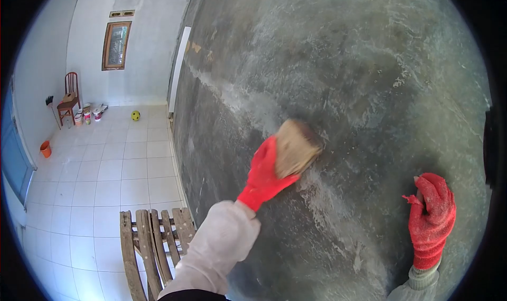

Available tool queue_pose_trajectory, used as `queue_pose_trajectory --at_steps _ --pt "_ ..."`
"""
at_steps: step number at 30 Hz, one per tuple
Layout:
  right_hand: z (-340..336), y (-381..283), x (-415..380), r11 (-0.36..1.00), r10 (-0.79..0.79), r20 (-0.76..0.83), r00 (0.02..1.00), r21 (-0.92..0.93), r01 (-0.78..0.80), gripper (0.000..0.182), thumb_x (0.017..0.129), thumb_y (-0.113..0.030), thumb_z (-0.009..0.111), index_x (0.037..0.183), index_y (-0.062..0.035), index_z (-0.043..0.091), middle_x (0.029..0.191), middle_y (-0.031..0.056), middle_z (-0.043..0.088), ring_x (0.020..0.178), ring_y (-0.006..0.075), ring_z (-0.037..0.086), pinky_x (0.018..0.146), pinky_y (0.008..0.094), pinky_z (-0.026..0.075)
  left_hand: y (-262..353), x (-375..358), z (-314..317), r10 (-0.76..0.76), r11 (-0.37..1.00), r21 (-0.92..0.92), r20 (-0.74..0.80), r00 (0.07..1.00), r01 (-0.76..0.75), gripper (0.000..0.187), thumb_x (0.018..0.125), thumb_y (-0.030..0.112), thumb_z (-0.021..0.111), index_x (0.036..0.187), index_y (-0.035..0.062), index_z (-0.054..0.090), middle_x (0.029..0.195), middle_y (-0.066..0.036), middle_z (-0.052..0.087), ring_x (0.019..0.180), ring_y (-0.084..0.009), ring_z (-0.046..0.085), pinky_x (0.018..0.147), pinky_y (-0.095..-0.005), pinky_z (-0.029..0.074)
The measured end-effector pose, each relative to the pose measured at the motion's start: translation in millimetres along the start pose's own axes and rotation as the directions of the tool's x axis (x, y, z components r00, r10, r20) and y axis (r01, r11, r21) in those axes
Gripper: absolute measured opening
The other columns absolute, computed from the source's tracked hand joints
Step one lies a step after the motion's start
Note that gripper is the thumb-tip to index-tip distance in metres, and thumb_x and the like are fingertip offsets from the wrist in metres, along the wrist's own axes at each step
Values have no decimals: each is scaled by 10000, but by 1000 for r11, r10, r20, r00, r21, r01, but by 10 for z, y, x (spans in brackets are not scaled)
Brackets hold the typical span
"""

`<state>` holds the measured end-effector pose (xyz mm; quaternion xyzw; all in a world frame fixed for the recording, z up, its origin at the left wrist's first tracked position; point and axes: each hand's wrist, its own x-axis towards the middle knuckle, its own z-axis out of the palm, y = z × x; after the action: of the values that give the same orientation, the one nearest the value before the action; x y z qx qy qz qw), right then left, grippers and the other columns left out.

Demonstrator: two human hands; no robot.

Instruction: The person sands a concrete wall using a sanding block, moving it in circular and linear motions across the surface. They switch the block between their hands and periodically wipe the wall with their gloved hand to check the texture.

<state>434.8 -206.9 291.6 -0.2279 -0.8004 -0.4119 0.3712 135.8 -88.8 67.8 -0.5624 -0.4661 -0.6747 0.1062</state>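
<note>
My left hand, in a red knitted glove and pale sleeve, is closed around a light-brown wooden block. The block is blurred and lies against the dark grey cement wall; its face towards the wall is hidden. Further right, my right hand wears a red glove with a frayed thumb opening. Its fingers are curled in close to the wall, and whatever they hold, if anything, is hidden. A pale streaked band runs diagonally across the wall, passing behind the block.
A slatted wooden bench stands below left on white floor tiles. Towards the far corner are a chair, several paint cans, a yellow ball and an orange bucket. A blue door is at far left.
</note>
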Motion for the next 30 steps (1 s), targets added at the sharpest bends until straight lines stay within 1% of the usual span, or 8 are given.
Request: queue_pose_trajectory --at_steps 2,4,7,13,18,21,24,30 --pt "24 -9 -8 1000 21 -12 1000 0 -21 402 604 85 638 977 -62 634 968 111 638 744 272 598 676 341 465 -605 -564 50 -173 985 -1 -24 985 173 1157 670 320 863 1514 28 128 1492 -211 266 1389 -360 268 1143 -415 266" --pt "41 -21 -9 999 43 -6 999 0 -43 411 599 89 635 981 -61 634 968 111 632 730 264 585 668 335 459 -1063 -1126 114 -521 851 -91 -32 853 517 1189 679 337 861 1520 32 77 1494 -198 249 1402 -345 240 1151 -415 252" --pt "62 -11 -2 999 41 -10 999 -18 -41 427 590 96 630 989 -57 632 971 110 625 715 254 569 658 329 449 -1145 -1114 62 -528 849 13 -18 849 528 1206 690 341 856 1523 33 39 1487 -200 242 1399 -349 241 1144 -415 261" --pt "66 26 -33 999 29 25 999 -32 -29 456 582 104 620 1014 -43 628 987 130 621 750 268 569 682 336 454 -519 865 -267 40 997 62 18 999 -41 1172 686 310 849 1523 26 80 1513 -208 224 1403 -352 234 1149 -404 251" --pt "89 60 -91 996 69 48 996 -56 -67 457 597 101 607 1035 -29 626 1007 149 617 809 280 573 713 351 461 -1157 615 -276 -192 980 -53 8 981 193 1177 697 303 845 1528 40 55 1535 -188 199 1426 -320 202 1154 -387 244" --pt "100 57 -120 988 153 61 986 -4 -153 448 611 106 604 1039 -25 625 1022 146 615 833 271 575 723 354 462 -1847 -294 -230 -523 846 -101 36 852 524 1205 705 313 843 1529 46 6 1541 -174 178 1431 -307 190 1156 -384 242" --pt "92 78 -130 987 158 79 984 5 -158 448 632 114 592 1057 -22 627 1039 146 610 847 267 574 733 345 476 -1785 -628 -216 -611 788 -31 87 787 615 1241 693 328 850 1524 38 -24 1532 -180 169 1423 -315 199 1154 -386 245" --pt "91 140 -219 973 226 126 966 17 -229 426 712 114 529 1109 -11 620 1129 155 568 910 263 556 656 280 532 -1075 808 -376 -187 982 -10 99 977 189 1352 571 372 911 1525 40 12 1487 -223 236 1392 -375 237 1126 -429 288"
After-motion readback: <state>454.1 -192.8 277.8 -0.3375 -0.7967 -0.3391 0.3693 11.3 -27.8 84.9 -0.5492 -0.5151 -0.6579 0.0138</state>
